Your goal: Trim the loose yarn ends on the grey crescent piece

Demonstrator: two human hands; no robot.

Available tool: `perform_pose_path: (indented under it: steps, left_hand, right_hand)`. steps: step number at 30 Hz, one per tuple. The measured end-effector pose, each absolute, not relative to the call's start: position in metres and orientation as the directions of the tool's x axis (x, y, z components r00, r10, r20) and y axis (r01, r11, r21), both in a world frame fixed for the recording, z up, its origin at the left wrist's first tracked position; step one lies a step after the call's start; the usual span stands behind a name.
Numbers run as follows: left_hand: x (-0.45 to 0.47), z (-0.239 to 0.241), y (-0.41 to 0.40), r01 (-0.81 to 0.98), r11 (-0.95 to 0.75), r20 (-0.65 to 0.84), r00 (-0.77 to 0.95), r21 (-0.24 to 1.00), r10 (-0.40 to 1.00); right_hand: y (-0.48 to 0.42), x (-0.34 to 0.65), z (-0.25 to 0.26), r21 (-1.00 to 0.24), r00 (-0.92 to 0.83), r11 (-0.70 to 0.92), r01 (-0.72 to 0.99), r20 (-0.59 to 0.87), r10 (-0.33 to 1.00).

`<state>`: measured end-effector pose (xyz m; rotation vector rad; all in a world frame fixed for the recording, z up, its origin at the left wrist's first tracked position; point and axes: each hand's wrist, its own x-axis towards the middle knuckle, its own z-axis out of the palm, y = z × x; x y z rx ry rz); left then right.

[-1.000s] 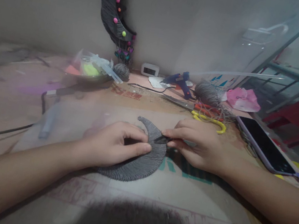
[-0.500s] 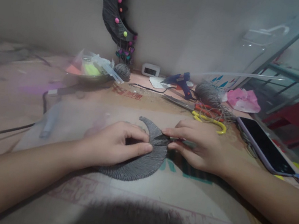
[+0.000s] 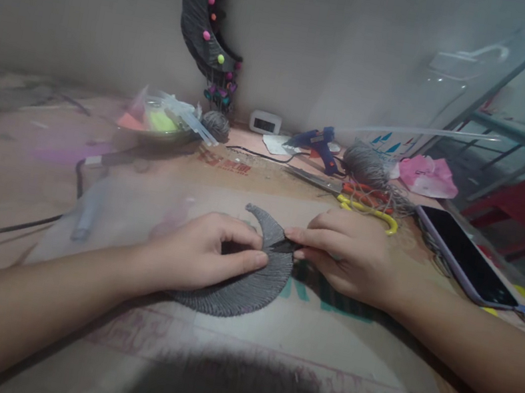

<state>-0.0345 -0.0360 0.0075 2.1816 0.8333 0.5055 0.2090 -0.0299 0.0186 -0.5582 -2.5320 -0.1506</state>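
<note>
A grey yarn-wrapped crescent (image 3: 254,283) lies flat on the cardboard sheet (image 3: 328,343) in front of me. My left hand (image 3: 204,254) rests on its inner edge, fingers curled and thumb pressed on the yarn. My right hand (image 3: 349,252) is closed on a small dark-tipped tool (image 3: 284,246), whose tip touches the crescent's outer edge. What the tool is I cannot make out; most of it is hidden in the fingers.
Behind my right hand lie scissors with yellow and orange handles (image 3: 367,208), a grey yarn ball (image 3: 367,164) and a blue glue gun (image 3: 317,142). A phone (image 3: 465,256) lies at the right. A finished beaded crescent (image 3: 206,24) leans on the wall above a bowl of supplies (image 3: 161,124).
My right hand has closed a little tighter round the tool at the crescent's edge. The left hand and the crescent stay in place.
</note>
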Motion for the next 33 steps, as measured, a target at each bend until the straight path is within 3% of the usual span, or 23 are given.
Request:
perform_pose_path:
  steps: [20,29,33]
  left_hand:
    - [-0.0345,0.0082,-0.0364,0.416,-0.516,0.09,0.707,0.749,0.701]
    - [-0.0347,0.0096,-0.0354,0.422,-0.461,0.068,0.676,0.781,0.734]
    - [-0.0337,0.0102,-0.0367,0.428,-0.464,0.069,0.674,0.775,0.736]
  right_hand:
    - [-0.0281,0.2088,0.0158,-0.024,-0.761,0.91,0.415,0.538,0.362]
    - [-0.0279,0.2112,0.0114,-0.142,-0.735,0.895,0.423,0.525,0.43]
    - [-0.0285,0.2116,0.0106,-0.098,-0.739,0.891,0.443,0.522,0.425]
